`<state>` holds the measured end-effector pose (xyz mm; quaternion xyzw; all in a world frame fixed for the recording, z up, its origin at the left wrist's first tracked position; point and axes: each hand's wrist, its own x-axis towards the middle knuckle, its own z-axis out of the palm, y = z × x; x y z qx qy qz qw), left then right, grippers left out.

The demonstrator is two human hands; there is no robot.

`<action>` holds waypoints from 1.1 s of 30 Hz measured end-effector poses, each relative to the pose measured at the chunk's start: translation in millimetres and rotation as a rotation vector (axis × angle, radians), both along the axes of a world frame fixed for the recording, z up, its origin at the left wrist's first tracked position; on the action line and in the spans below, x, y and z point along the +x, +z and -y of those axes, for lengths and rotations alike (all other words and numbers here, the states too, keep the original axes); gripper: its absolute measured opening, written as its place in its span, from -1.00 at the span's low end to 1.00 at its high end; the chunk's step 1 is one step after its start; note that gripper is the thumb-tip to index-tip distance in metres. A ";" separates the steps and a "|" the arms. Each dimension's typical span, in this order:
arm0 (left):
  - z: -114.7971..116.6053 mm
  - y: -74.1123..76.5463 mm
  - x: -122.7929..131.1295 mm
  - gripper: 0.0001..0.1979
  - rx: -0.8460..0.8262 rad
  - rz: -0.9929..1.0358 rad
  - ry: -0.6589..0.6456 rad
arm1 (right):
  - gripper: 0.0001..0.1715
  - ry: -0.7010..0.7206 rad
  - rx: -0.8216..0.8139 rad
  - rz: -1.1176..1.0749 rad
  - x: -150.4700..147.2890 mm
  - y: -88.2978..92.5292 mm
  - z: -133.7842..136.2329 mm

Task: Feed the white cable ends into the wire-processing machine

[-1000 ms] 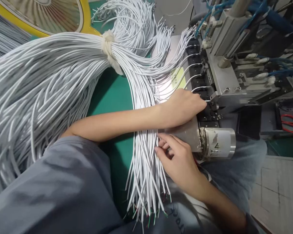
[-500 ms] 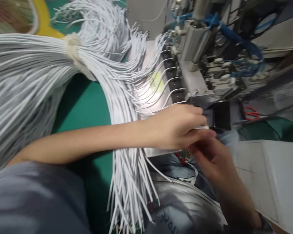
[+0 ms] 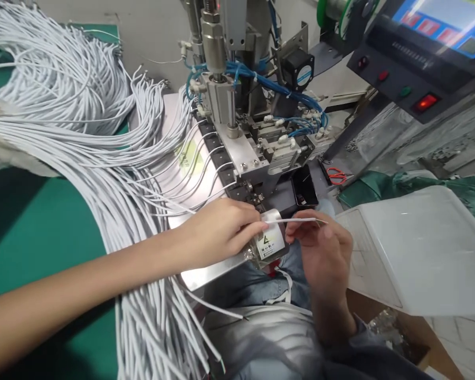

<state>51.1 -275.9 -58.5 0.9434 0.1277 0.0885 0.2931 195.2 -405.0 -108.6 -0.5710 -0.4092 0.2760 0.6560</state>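
My left hand reaches in from the left and pinches a thin white cable between thumb and finger. That cable points to the right, and fine bare wires stick out of its end. Around this wire end my right hand is closed, thumb and forefinger on the strands. Just below the cable is a metal machine part with a white label. Several other white cables lie side by side in a black slotted holder along the machine's edge.
A large bundle of white cables spreads over the green mat. Behind stands a machine with a cylinder and blue air tubes. A control panel, a black bin, red-handled pliers and a white plastic lid are at right.
The view has swung right, bringing the control panel into sight. My hands have moved apart slightly, so the white cable and its bare wire end now show between them.
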 end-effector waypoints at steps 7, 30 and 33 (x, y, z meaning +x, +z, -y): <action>0.8 -4.9 2.9 -0.62 -0.081 0.043 -0.056 | -0.64 -0.049 0.089 -0.079 0.2 -14.5 -7.2; 17.1 -15.0 1.8 -0.76 0.108 0.268 -0.083 | -0.84 0.049 0.033 0.098 2.0 -4.6 0.8; 16.2 -17.0 0.7 -0.78 0.358 0.227 -0.096 | -0.86 0.057 0.015 0.182 5.3 -4.8 -0.4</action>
